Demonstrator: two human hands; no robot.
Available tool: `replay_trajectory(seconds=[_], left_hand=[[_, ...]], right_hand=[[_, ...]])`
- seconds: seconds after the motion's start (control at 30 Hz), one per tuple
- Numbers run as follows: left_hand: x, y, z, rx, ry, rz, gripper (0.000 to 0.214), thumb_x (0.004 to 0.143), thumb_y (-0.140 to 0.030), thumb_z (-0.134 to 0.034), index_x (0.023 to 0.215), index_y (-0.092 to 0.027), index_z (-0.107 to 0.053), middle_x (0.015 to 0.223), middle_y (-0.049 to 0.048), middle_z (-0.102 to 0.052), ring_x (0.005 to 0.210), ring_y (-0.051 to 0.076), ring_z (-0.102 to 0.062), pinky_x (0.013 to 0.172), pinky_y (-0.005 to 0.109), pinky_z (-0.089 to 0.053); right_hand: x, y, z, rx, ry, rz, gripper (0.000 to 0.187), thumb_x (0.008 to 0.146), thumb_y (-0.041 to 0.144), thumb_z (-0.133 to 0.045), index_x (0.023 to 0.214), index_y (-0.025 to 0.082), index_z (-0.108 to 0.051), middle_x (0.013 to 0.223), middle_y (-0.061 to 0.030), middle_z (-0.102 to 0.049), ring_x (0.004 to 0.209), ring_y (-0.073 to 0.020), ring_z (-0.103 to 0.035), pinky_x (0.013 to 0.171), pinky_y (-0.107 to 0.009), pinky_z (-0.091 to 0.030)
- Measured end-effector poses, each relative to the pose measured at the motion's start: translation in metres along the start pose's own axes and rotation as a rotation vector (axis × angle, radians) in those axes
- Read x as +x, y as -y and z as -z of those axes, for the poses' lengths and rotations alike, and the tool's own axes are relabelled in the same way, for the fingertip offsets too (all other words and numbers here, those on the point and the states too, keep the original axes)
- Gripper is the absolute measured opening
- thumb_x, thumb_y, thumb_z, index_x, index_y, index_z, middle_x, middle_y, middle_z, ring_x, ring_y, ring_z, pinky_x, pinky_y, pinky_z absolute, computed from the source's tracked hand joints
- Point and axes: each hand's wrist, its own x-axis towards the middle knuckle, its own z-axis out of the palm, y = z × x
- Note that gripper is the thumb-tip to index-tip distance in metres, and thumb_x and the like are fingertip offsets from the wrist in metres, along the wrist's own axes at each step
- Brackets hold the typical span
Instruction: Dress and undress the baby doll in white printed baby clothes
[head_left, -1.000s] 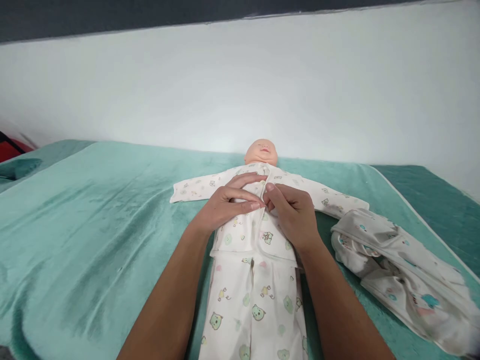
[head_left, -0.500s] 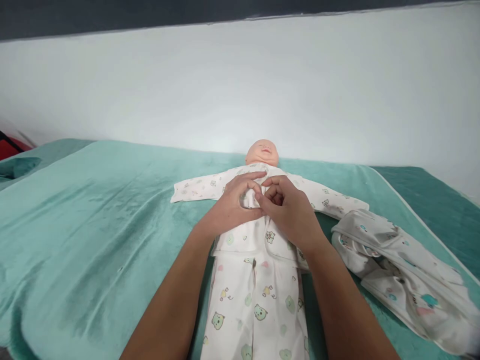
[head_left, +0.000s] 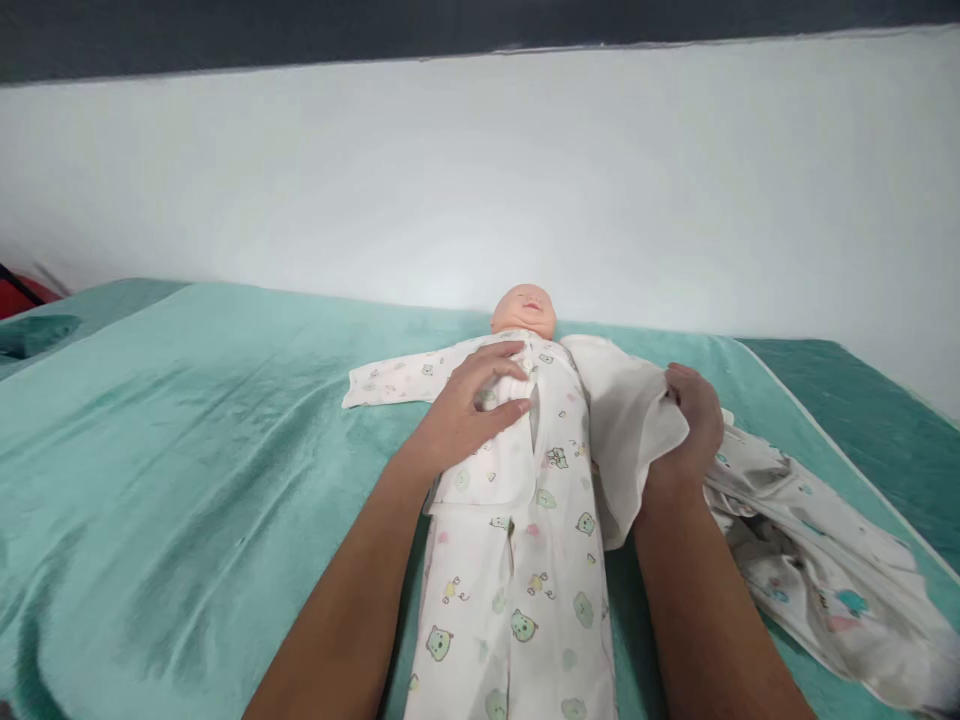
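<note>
A baby doll point(head_left: 525, 312) lies on its back, head away from me, in a white jacket point(head_left: 484, 470) and trousers point(head_left: 517, 610) printed with small green animals. My left hand point(head_left: 472, 412) rests on the jacket's left front, thumb and fingers apart. Out to the right, the fingers of my right hand point(head_left: 694, 420) are closed on the edge of the other front panel point(head_left: 626, 420), which is turned back and shows its plain white inside. Beneath it, a printed layer covers the doll's chest. The jacket's right sleeve is mostly hidden behind the panel and my hand.
A rumpled white printed garment point(head_left: 817, 570) lies to the right, beside my right forearm. Everything rests on a wrinkled turquoise blanket point(head_left: 187, 450). A white wall point(head_left: 375, 180) rises directly behind the doll's head. Something red point(head_left: 22, 295) shows at the far left edge.
My right hand has moved from the middle of the chest out to the right, folding the jacket's right front panel open. My left hand has stayed on the chest with its fingers loosened.
</note>
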Motion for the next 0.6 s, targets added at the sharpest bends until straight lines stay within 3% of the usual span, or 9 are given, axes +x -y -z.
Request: replay_trajectory(seconds=[0.07, 0.13, 0.23, 0.33, 0.47, 0.6], left_hand=[[0.000, -0.001, -0.002, 0.078, 0.011, -0.031, 0.022, 0.092, -0.037, -0.062, 0.113, -0.031, -0.064, 0.156, 0.0017, -0.044, 0.147, 0.026, -0.036, 0.115, 0.045, -0.038], [0.001, -0.001, -0.004, 0.147, -0.005, -0.053, 0.017, 0.093, -0.037, -0.061, 0.107, -0.028, -0.065, 0.154, 0.0031, -0.047, 0.146, 0.025, -0.037, 0.119, 0.046, -0.033], [0.002, 0.000, -0.006, 0.188, -0.081, -0.072, 0.011, 0.093, -0.034, -0.061, 0.089, -0.024, -0.060, 0.146, 0.0059, -0.053, 0.141, 0.024, -0.043, 0.117, 0.044, -0.035], [0.002, 0.001, -0.008, 0.207, -0.113, -0.114, 0.024, 0.091, -0.030, -0.062, 0.073, -0.022, -0.049, 0.139, 0.0060, -0.059, 0.136, 0.022, -0.048, 0.110, 0.040, -0.041], [0.003, 0.003, -0.010, 0.203, -0.214, -0.086, 0.035, 0.089, -0.024, -0.060, 0.064, -0.021, -0.036, 0.128, 0.0054, -0.063, 0.121, 0.020, -0.057, 0.097, 0.035, -0.045], [0.006, 0.007, -0.009, 0.247, -0.325, 0.000, 0.035, 0.086, -0.020, -0.058, 0.063, -0.021, -0.033, 0.111, 0.0039, -0.065, 0.108, 0.020, -0.059, 0.089, 0.033, -0.043]], right_hand=[[-0.007, 0.002, -0.005, 0.017, -0.122, -0.014, 0.018, 0.083, 0.029, -0.051, 0.099, 0.023, -0.058, 0.082, -0.0005, -0.056, 0.077, -0.0191, -0.058, 0.070, -0.036, -0.050], [-0.019, 0.011, -0.012, -0.027, -0.116, 0.093, 0.017, 0.080, 0.025, -0.057, 0.096, 0.023, -0.062, 0.094, -0.0026, -0.062, 0.093, -0.0212, -0.062, 0.085, -0.040, -0.051], [-0.038, 0.027, -0.019, -0.141, 0.140, 0.398, 0.016, 0.082, 0.018, -0.057, 0.093, 0.023, -0.067, 0.109, -0.0041, -0.069, 0.110, -0.0225, -0.062, 0.101, -0.043, -0.046], [-0.049, 0.040, -0.019, -0.183, 0.435, 0.543, 0.018, 0.090, 0.019, -0.054, 0.100, 0.025, -0.069, 0.114, -0.0042, -0.071, 0.111, -0.0213, -0.065, 0.102, -0.043, -0.047], [-0.058, 0.043, -0.022, -0.257, 0.694, 0.492, 0.028, 0.094, 0.026, -0.055, 0.120, 0.026, -0.066, 0.132, -0.0050, -0.067, 0.126, -0.0218, -0.059, 0.110, -0.043, -0.044], [-0.057, 0.038, -0.025, -0.355, 0.771, 0.365, 0.042, 0.096, 0.033, -0.054, 0.136, 0.025, -0.059, 0.148, -0.0058, -0.057, 0.140, -0.0243, -0.048, 0.120, -0.047, -0.034]])
